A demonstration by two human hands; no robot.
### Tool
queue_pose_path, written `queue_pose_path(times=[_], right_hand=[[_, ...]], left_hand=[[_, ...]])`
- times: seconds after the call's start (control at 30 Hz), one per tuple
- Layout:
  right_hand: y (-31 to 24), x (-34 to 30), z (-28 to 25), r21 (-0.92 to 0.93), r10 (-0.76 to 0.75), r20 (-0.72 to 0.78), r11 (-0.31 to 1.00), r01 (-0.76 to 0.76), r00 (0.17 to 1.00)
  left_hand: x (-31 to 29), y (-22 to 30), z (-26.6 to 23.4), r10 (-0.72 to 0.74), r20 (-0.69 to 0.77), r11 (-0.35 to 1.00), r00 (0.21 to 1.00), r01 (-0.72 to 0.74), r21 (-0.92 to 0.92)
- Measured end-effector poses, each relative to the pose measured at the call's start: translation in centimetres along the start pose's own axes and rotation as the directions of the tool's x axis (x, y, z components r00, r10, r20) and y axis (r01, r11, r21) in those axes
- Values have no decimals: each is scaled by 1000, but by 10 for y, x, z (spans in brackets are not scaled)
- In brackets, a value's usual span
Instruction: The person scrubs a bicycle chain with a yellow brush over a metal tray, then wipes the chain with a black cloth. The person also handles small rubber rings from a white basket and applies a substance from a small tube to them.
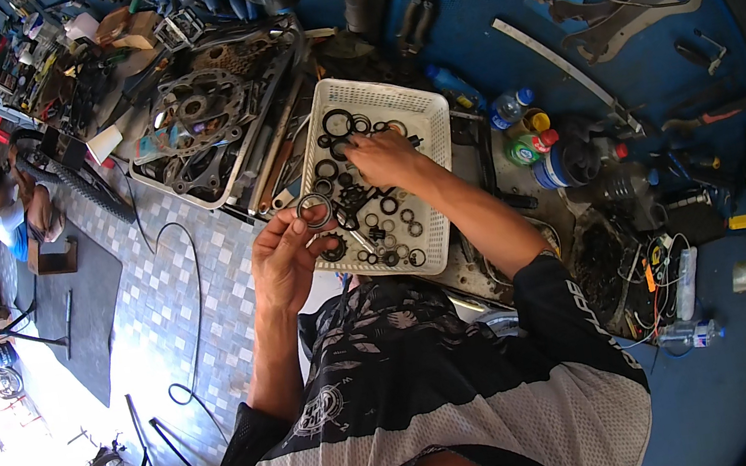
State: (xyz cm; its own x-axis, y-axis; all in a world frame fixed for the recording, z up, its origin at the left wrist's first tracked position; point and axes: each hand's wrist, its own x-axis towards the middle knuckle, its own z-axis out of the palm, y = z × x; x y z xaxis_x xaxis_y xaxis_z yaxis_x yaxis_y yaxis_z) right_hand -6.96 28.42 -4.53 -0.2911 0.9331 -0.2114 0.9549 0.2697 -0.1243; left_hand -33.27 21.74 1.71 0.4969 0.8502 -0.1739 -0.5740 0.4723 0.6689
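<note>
Between the thumb and fingers of my left hand, a round metal bearing ring is pinched upright, just outside the left rim of a white plastic basket. My right hand reaches into the basket with its fingers bent and drawn together. Its fingertips are at a black ring, and whatever is between them is hidden. Several dark rings, small bearings and spacers lie loose on the basket's bottom. A short silver pin lies among black metal parts near the basket's middle.
Left of the basket, a metal tray holds chainrings and sprockets. Plastic bottles stand to the right, near a blue wall with hanging tools. A black cable loops across the tiled floor. Another person sits at the far left beside a bicycle wheel.
</note>
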Motion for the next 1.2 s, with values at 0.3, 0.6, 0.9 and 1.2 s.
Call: queue_pose_path(times=[0.3,0.6,0.9,1.2], right_hand=[[-2,-24,-48,250,65,-226,968,-7,972],[-61,-96,-99,225,-186,-744,836,501,642],[-69,-108,-97,106,-225,-728,896,430,648],[-73,-100,-107,606,30,-648,626,491,761]], left_hand=[[4,-2,2,8,9,1000,1000,-8,-7],[13,-2,8,8,17,999,1000,-7,-48],[16,-4,10,40,102,999,994,-43,25],[11,8,9,57,92,953,994,-82,290]])
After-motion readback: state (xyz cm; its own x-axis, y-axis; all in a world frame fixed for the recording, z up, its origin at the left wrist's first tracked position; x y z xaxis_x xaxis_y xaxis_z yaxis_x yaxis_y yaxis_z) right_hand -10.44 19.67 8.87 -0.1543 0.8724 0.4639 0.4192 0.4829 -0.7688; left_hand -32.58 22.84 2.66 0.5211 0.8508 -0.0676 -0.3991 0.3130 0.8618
